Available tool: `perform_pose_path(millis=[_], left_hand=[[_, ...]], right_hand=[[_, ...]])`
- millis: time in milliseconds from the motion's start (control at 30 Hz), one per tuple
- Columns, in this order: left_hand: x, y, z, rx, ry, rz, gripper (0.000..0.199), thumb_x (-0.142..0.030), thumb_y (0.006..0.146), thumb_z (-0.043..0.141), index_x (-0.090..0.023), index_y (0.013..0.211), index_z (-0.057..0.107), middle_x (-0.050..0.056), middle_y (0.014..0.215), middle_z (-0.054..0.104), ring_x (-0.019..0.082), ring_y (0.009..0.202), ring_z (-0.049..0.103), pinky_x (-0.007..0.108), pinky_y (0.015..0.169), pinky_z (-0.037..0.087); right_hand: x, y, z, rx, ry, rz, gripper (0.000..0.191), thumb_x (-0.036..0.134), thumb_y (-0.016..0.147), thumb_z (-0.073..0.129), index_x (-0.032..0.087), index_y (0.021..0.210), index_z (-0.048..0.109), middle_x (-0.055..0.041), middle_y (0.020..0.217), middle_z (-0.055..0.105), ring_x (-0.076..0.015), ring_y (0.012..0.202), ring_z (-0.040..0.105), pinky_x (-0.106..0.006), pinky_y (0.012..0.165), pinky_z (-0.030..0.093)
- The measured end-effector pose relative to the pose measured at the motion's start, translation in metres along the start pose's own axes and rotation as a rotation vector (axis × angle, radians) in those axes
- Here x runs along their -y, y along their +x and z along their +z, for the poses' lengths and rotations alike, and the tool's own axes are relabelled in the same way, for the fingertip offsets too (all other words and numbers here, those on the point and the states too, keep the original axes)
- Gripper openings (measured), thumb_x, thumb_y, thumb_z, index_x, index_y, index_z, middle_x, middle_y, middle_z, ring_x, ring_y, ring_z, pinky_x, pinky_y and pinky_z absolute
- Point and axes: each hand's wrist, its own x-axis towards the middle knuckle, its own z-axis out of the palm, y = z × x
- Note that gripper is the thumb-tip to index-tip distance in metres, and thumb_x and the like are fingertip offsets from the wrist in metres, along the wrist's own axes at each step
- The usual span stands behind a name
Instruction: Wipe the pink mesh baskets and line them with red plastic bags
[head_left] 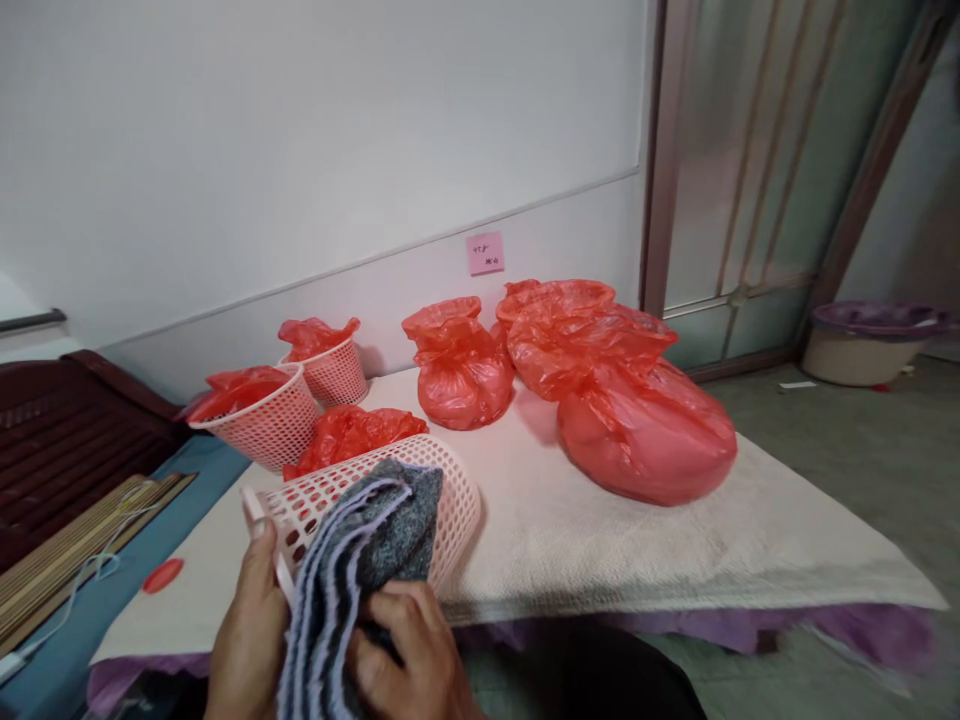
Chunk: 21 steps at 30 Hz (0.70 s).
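A white perforated plastic basket lies tipped on its side at the table's near edge, its mouth turned toward me. My left hand grips its rim, thumb on top. Folded grey cloths with pale lilac edging lie in layers across the basket's side and hang down past the rim. The fingers of my right hand are curled around the near side of these cloths. A crumpled red plastic bag rests just behind the basket.
Two more white baskets holding red bags stand at the back left. Several stuffed red bags sit on the cream-covered table. A pink note is on the wall. A lined bin stands on the floor at right.
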Motion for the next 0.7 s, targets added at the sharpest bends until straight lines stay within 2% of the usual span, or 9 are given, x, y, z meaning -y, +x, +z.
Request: perform_pose_path(millis=[33, 67, 133, 233, 300, 400, 433, 567, 700], left_hand=[[0.001, -0.001, 0.003, 0.003, -0.036, -0.031, 0.036, -0.036, 0.090, 0.053, -0.019, 0.120, 0.064, 0.004, 0.107, 0.074, 0.027, 0.118, 0.060, 0.039, 0.100, 0.049], [0.002, -0.002, 0.007, 0.013, -0.089, -0.070, 0.039, -0.041, 0.092, 0.049, -0.017, 0.117, 0.066, 0.007, 0.107, 0.074, 0.028, 0.116, 0.062, 0.040, 0.100, 0.049], [0.003, -0.007, 0.015, 0.029, -0.206, -0.144, 0.045, -0.046, 0.093, 0.044, -0.015, 0.116, 0.067, 0.011, 0.107, 0.074, 0.029, 0.112, 0.064, 0.043, 0.098, 0.051], [0.000, -0.011, 0.022, -0.027, -0.332, -0.269, 0.043, -0.044, 0.091, 0.049, -0.018, 0.122, 0.064, 0.010, 0.104, 0.075, 0.028, 0.107, 0.067, 0.042, 0.096, 0.052], [-0.003, -0.010, 0.023, -0.031, -0.361, -0.292, 0.042, -0.041, 0.093, 0.048, -0.019, 0.126, 0.062, 0.010, 0.104, 0.075, 0.027, 0.105, 0.068, 0.042, 0.096, 0.051], [-0.005, -0.008, 0.029, -0.028, -0.413, -0.233, 0.043, -0.039, 0.096, 0.043, -0.016, 0.128, 0.060, 0.012, 0.106, 0.074, 0.026, 0.106, 0.068, 0.042, 0.097, 0.051], [-0.005, -0.007, 0.031, -0.042, -0.435, -0.220, 0.045, -0.040, 0.095, 0.042, -0.016, 0.129, 0.059, 0.012, 0.107, 0.074, 0.027, 0.107, 0.067, 0.043, 0.098, 0.050], [-0.004, -0.007, 0.043, -0.030, -0.489, -0.269, 0.051, -0.047, 0.091, 0.049, -0.018, 0.132, 0.057, 0.011, 0.114, 0.072, 0.028, 0.114, 0.064, 0.044, 0.100, 0.048], [-0.002, -0.008, 0.044, 0.013, -0.437, -0.266, 0.051, -0.048, 0.088, 0.051, -0.019, 0.130, 0.059, 0.011, 0.114, 0.072, 0.029, 0.116, 0.062, 0.044, 0.101, 0.047]], right_hand=[[-0.008, 0.007, -0.006, 0.173, -0.032, -0.115, 0.035, 0.026, 0.082, 0.060, 0.025, 0.118, 0.059, -0.0075, 0.103, 0.064, -0.0240, 0.093, 0.058, -0.039, 0.080, 0.050], [-0.019, 0.017, -0.014, 0.247, -0.071, -0.170, 0.045, 0.029, 0.079, 0.062, 0.022, 0.123, 0.058, -0.0109, 0.109, 0.062, -0.0270, 0.096, 0.056, -0.044, 0.081, 0.050], [-0.040, 0.036, -0.030, 0.239, -0.128, 0.014, 0.041, 0.020, 0.077, 0.058, 0.020, 0.118, 0.061, -0.0105, 0.106, 0.061, -0.0258, 0.096, 0.056, -0.043, 0.081, 0.050], [-0.057, 0.047, -0.038, 0.123, -0.107, 0.300, 0.036, 0.010, 0.074, 0.051, 0.019, 0.107, 0.063, -0.0083, 0.099, 0.063, -0.0238, 0.095, 0.059, -0.040, 0.083, 0.051], [-0.052, 0.036, -0.033, 0.085, -0.056, 0.311, 0.044, 0.011, 0.072, 0.053, 0.020, 0.115, 0.060, -0.0089, 0.106, 0.065, -0.0255, 0.102, 0.061, -0.041, 0.089, 0.051], [-0.027, 0.005, -0.019, 0.053, -0.068, 0.157, 0.063, 0.022, 0.068, 0.062, 0.021, 0.130, 0.052, -0.0120, 0.123, 0.062, -0.0324, 0.112, 0.060, -0.043, 0.091, 0.052], [-0.018, -0.003, -0.016, 0.043, -0.083, 0.172, 0.064, 0.024, 0.067, 0.063, 0.022, 0.129, 0.052, -0.0125, 0.122, 0.061, -0.0333, 0.109, 0.061, -0.043, 0.087, 0.054], [0.002, -0.016, -0.008, 0.237, -0.067, 0.143, 0.047, 0.019, 0.071, 0.062, 0.030, 0.117, 0.058, -0.0049, 0.101, 0.066, -0.0255, 0.086, 0.068, -0.033, 0.067, 0.057], [0.000, -0.010, -0.010, 0.176, -0.126, 0.138, 0.057, 0.012, 0.068, 0.058, 0.028, 0.122, 0.055, -0.0070, 0.100, 0.067, -0.0276, 0.087, 0.069, -0.036, 0.071, 0.058]])
